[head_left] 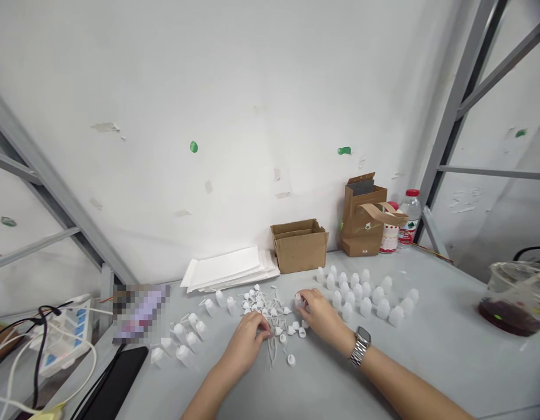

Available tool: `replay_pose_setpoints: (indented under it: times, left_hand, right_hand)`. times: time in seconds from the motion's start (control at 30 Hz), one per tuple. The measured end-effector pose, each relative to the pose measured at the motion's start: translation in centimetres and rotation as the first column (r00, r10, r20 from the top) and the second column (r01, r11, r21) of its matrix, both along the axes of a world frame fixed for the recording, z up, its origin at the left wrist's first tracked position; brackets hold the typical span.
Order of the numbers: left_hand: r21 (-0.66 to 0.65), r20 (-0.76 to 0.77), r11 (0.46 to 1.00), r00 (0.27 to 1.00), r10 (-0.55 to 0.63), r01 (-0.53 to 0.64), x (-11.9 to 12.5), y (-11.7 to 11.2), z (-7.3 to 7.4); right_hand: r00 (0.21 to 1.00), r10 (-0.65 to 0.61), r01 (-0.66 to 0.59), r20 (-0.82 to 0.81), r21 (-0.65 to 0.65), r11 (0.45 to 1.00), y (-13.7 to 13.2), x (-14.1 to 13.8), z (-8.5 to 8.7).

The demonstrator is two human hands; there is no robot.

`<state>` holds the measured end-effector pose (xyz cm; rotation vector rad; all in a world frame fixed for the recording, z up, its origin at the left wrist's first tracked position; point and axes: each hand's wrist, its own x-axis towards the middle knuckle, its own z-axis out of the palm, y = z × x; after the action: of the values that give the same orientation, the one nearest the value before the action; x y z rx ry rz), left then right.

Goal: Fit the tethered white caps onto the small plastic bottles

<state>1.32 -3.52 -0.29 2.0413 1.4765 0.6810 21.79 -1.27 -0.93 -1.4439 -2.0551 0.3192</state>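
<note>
My right hand (320, 318), with a metal-banded watch (361, 345) on its wrist, has its fingers closed around a small translucent white bottle (298, 300). My left hand (248, 339) rests at the near left of a loose pile of white caps (258, 298) with thin stems. Its thumb and fingers come together in a pinch, and what they hold is too small to make out. Thin white tubes (272, 353) lie just right of those fingertips. A separate white cap (291, 360) sits in front of the pile, between my hands.
Several plain bottles (366, 306) stand on the right; several with caps (192, 339) stand on the left. Behind are white envelopes (228, 269), a cardboard box (301, 254) and a paper bag (361, 230). A cup of dark liquid (510, 315) stands far right, a power strip (66, 338) far left.
</note>
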Motion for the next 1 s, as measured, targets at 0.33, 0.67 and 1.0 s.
replay_pose_setpoints:
  times: [0.33, 0.67, 1.0]
  left_hand:
    - [-0.113, 0.446, 0.967, 0.858, 0.255, -0.228, -0.6, 1.1, 0.7]
    - [-0.356, 0.765, 0.927, 0.533, 0.362, -0.120, -0.3, 0.9, 1.0]
    - [-0.418, 0.840, 0.908, 0.386, 0.381, 0.015, 0.0, 0.7, 1.2]
  right_hand:
    - [0.964, 0.033, -0.054, -0.265, -0.073, 0.996, -1.3, -0.8, 1.3]
    - [0.941, 0.252, -0.252, -0.225, 0.033, 0.967, -3.2, -2.5, 1.3]
    - [0.944, 0.318, -0.320, -0.084, -0.016, 0.947, -3.7, -2.9, 1.0]
